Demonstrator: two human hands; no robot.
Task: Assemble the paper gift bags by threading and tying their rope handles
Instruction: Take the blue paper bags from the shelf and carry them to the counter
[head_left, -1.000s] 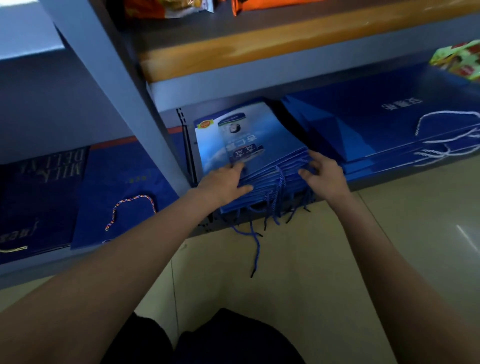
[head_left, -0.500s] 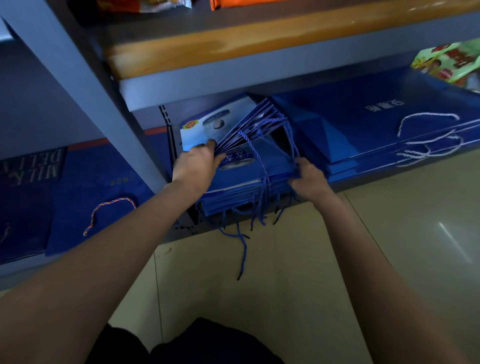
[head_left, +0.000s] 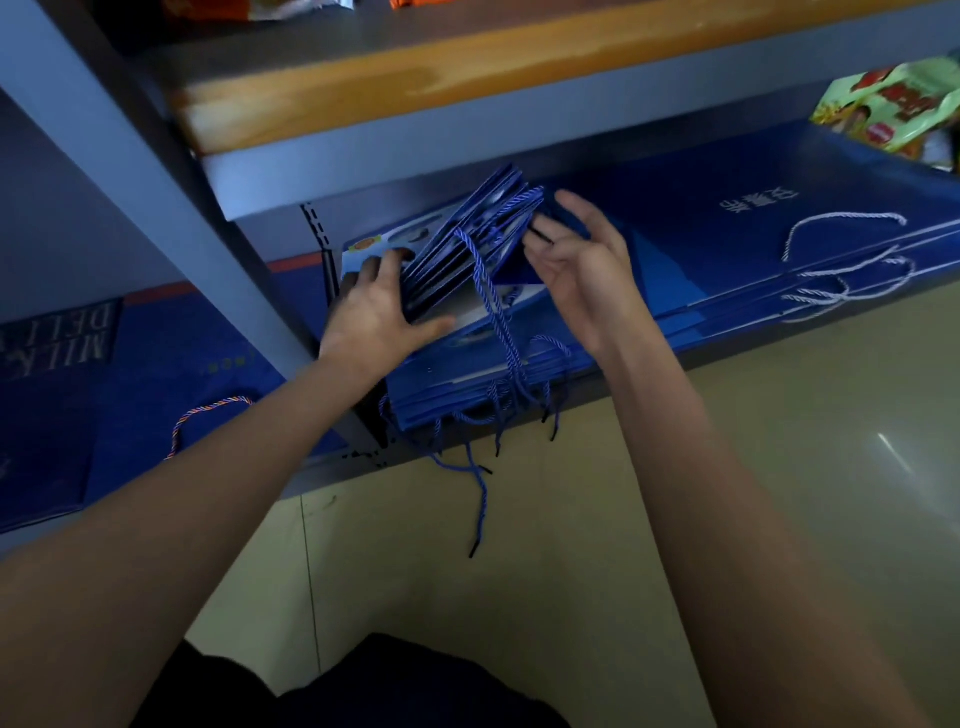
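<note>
On the low shelf (head_left: 727, 332) my left hand (head_left: 374, 317) grips the fanned-up gift bags (head_left: 457, 244); my right hand (head_left: 582, 265), fingers loosely apart, sits just beside their ropes (head_left: 488, 291), seemingly nearer

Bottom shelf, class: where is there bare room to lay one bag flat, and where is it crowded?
Bare room: only the floor before the shelf, right of the dangling blue cords. Crowded: the small blue bags under both hands, the large blue bags rightward, the dark bags beyond the post.
</note>
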